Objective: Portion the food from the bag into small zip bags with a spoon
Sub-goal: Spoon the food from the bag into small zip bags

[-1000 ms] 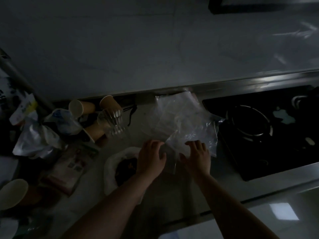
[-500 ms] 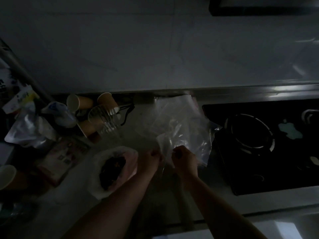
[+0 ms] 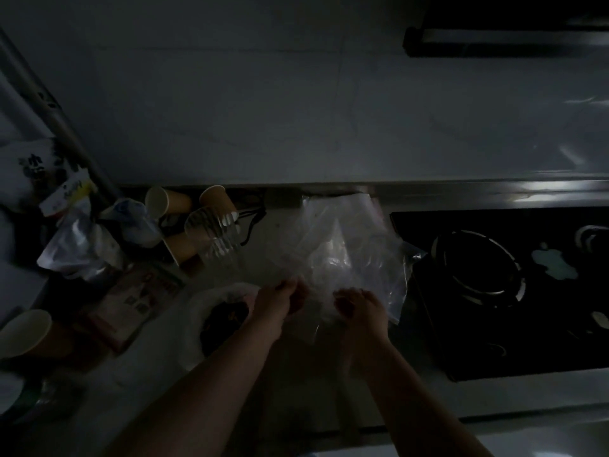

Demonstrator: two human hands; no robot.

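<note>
The scene is very dim. A pile of clear zip bags (image 3: 342, 245) lies on the counter beside the stove. My left hand (image 3: 280, 300) and my right hand (image 3: 361, 308) each pinch the near edge of one clear small zip bag (image 3: 321, 301), held between them just above the counter. A white plastic bag with dark food (image 3: 220, 319) sits open on the counter, left of my left wrist. No spoon can be made out.
A black gas stove (image 3: 487, 268) fills the right side. Paper cups (image 3: 168, 202) and stacked clear cups (image 3: 214, 232) lie at the back left, with foil pouches (image 3: 79, 249), a printed packet (image 3: 138, 295) and another paper cup (image 3: 24, 331) further left. The wall (image 3: 296, 110) rises behind.
My hands went from lying flat on the bag pile to curling and pinching one small bag, pulling it toward me. The view shifted slightly.
</note>
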